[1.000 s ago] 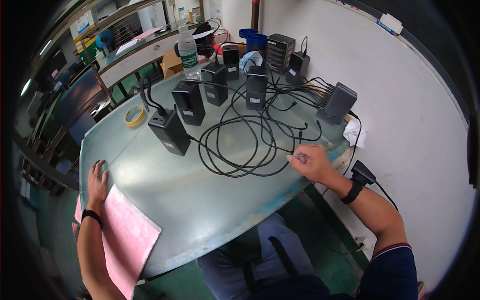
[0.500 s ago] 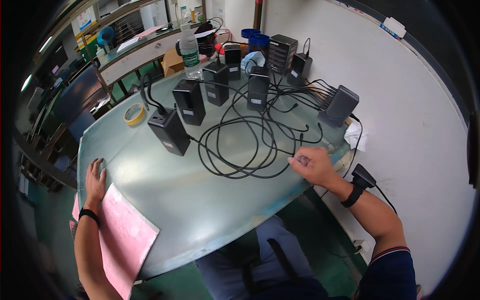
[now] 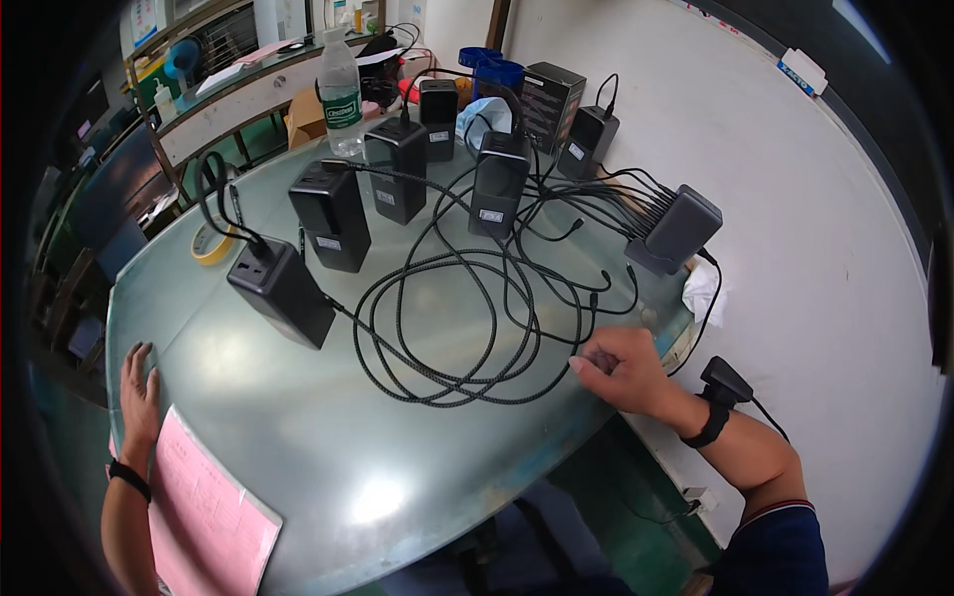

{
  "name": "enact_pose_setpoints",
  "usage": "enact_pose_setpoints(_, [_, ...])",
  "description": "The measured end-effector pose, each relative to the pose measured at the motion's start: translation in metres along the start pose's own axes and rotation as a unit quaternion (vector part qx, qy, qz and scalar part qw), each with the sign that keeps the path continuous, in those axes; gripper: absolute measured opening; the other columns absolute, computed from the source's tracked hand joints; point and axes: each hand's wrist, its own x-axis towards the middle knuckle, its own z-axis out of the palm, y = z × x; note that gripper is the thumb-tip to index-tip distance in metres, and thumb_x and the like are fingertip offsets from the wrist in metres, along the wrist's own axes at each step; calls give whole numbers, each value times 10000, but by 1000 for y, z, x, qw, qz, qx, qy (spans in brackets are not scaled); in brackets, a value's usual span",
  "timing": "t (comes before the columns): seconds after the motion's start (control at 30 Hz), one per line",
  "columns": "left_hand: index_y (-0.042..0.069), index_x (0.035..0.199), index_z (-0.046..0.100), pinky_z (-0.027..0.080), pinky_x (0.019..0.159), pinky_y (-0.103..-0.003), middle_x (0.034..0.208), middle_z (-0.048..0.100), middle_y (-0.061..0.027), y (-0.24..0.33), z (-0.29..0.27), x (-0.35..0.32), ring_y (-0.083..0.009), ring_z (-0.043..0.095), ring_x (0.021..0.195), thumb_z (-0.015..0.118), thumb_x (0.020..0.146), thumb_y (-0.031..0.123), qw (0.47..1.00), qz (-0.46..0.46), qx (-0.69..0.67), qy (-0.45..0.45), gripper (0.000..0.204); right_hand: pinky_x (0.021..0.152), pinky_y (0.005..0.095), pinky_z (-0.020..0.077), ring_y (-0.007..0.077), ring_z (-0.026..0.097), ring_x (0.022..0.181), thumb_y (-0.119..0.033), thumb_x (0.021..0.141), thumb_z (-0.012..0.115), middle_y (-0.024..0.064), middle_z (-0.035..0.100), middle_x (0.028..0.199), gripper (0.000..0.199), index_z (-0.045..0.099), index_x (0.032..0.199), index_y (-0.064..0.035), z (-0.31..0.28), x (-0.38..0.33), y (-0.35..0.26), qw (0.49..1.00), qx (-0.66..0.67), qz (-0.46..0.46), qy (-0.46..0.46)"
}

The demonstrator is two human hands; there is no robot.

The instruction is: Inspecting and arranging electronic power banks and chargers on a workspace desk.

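My left hand (image 3: 139, 402) lies flat with fingers outstretched at the table's left edge, beside pink paper sheets (image 3: 211, 517). At the right front edge rests my right hand (image 3: 626, 370), curled into a loose fist, with nothing visible in it. Close to its thumb runs a loop of black braided cable (image 3: 477, 399). The cable reaches the nearest black power bank (image 3: 281, 296), which stands upright with another cable plugged into its top. Behind it are a second black power bank (image 3: 331, 221), a third (image 3: 397, 174), and several more.
A black multi-port charger (image 3: 676, 230) stands at the right with many cables plugged in. Yellow tape (image 3: 211, 244), a plastic water bottle (image 3: 340, 94) and a dark box (image 3: 553, 104) sit farther back. White wall (image 3: 825, 248) borders the table's right side.
The view has shifted, so the table's things appear larger, with the left ones farther left. Both hands keep about the same places on the table, the left flat and the right curled.
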Motion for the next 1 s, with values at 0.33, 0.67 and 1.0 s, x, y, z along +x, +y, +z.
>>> enact_pose_setpoints(0.33, [38,1362,471,251,1142,-400,1439,403,-191,-9,7,2,-348,357,1365,448,938,237,1000,-11,-8,-21,468,435,268,365,132,497,444,-99,772,727,47,522,542,160,610,684,-34,-6,5,2,999,15,-7,-29])
enact_pose_setpoints(0.67, [42,1383,453,219,1159,-418,1460,383,-190,-17,10,1,-347,324,1390,425,960,290,1000,-5,-2,-23,491,425,265,330,120,460,435,-55,749,718,31,501,547,152,586,674,-39,-7,5,6,999,17,-20,-43])
enact_pose_setpoints(1.0, [43,1387,448,214,1158,-420,1460,381,-198,-17,7,0,-347,320,1391,405,975,340,1000,4,12,-27,510,428,259,311,113,446,435,-41,748,711,24,492,549,168,565,666,-44,-6,6,6,999,15,-31,-41])
